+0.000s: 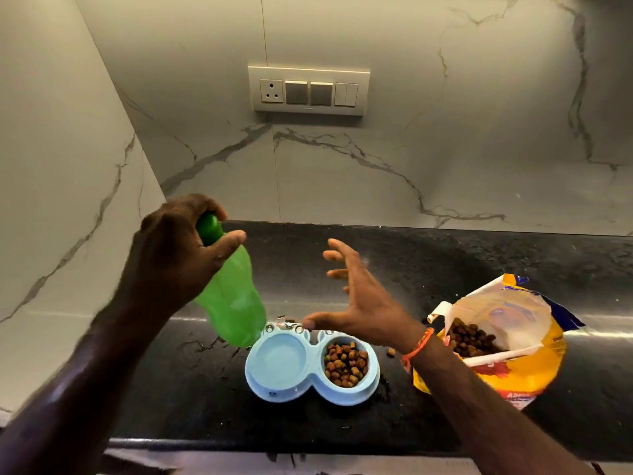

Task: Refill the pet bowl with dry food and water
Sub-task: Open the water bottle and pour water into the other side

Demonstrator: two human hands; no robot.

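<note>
the left hand (178, 248) is grasping the top of a translucent green plastic bottle (229, 293), fingers curling around its darker green cap while the thumb is lying along the neck. the bottle is tilting, with its base sitting at the left rim of a pale blue plastic double pet bowl (308, 366). the bowl is resting on the black stone countertop (445, 269), just in front of the person. its left compartment is looking pale and smooth; whether water is in it i cannot tell. its right compartment is holding brown dry kibble (346, 363). the right hand (356, 303) is hovering released above the bowl's far edge, fingers spreading and holding nothing, an orange thread band (418, 347) circling the wrist. right of the bowl, an open yellow pet food bag (496, 341) is lying on the counter, showing more kibble inside. a loose piece is lying between bowl and bag.
</note>
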